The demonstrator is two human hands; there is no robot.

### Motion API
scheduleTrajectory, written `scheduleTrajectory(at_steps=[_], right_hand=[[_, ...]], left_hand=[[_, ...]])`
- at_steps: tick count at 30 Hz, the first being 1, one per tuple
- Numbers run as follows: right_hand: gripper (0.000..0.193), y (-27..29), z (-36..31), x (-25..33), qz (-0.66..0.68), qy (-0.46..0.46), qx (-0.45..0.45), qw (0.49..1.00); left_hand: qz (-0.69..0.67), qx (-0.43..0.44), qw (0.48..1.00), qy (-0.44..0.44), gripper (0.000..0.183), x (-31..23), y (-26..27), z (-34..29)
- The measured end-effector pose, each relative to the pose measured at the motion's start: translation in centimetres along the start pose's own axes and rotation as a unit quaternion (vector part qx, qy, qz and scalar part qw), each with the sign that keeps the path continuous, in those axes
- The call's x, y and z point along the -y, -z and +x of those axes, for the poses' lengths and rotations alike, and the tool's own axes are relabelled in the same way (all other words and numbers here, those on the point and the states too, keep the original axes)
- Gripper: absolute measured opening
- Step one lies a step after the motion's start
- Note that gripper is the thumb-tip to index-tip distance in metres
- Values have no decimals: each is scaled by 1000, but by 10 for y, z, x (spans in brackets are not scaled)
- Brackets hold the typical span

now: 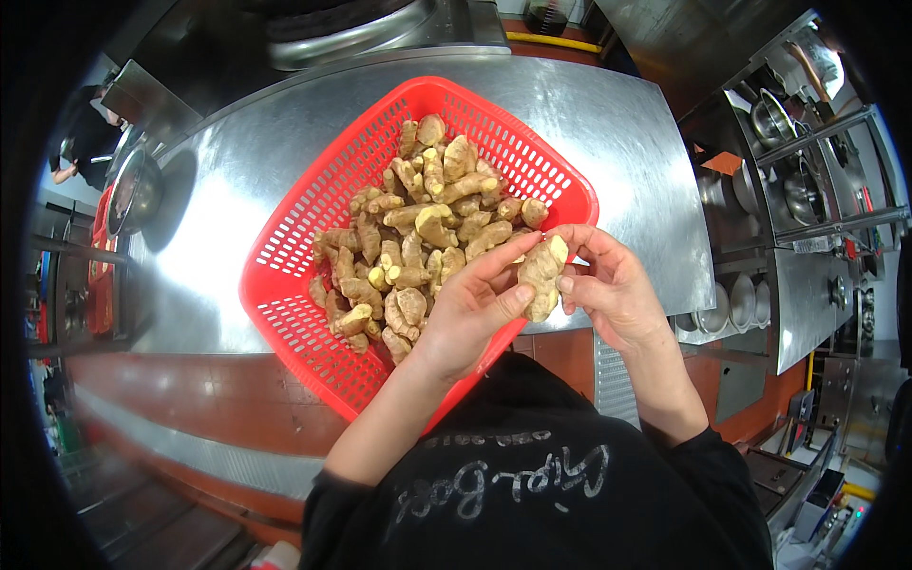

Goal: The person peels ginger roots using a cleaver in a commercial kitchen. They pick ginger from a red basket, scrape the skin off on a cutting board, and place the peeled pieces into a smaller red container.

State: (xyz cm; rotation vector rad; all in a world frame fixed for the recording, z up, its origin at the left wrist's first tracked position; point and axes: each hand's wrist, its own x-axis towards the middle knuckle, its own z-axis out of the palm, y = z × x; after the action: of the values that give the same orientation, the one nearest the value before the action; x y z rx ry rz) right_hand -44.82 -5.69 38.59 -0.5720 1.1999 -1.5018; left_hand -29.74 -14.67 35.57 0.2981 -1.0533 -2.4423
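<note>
Between my two hands is a knobbly piece of ginger root [542, 275], held over the near right rim of a red perforated plastic basket [328, 171]. My left hand [478, 309] grips its left side with the thumb along the front. My right hand [608, 285] pinches it from the right, thumb and fingers near its upper end. The piece has pale yellow broken ends. Below and beyond my hands, a heap of ginger [413, 218] fills the middle of the basket, some pieces showing yellow cut faces.
Under the basket is a shiny steel table [627, 142]. A metal bowl [136, 193] stands at its left end. Shelves with pans and bowls [774, 119] are on the right. At the far left a person in dark clothes [87, 138] stands. Red-brown tiled floor [180, 389] shows in front.
</note>
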Motion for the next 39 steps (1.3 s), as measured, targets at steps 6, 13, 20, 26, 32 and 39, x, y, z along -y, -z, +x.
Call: scheduleTrajectory(at_steps=[6, 13, 20, 26, 32, 39], right_hand=[[35, 6, 4, -20, -59, 22, 52, 997], [29, 31, 73, -19, -293, 26, 71, 953], [26, 42, 164, -56, -803, 61, 121, 580], [24, 32, 138, -12, -356, 21, 184, 916], [41, 22, 103, 12, -15, -98, 266, 959], [47, 30, 91, -2, 195, -134, 299, 925]], left_hand=[[110, -14, 994, 18, 42, 1, 4, -5], [91, -165, 980, 56, 27, -1, 37, -38], [124, -303, 945, -7, 19, -9, 64, -68], [16, -362, 932, -15, 35, -15, 71, -83], [-23, -349, 937, 7, 53, -17, 72, -83], [-26, -344, 939, 11, 64, -16, 76, -81]])
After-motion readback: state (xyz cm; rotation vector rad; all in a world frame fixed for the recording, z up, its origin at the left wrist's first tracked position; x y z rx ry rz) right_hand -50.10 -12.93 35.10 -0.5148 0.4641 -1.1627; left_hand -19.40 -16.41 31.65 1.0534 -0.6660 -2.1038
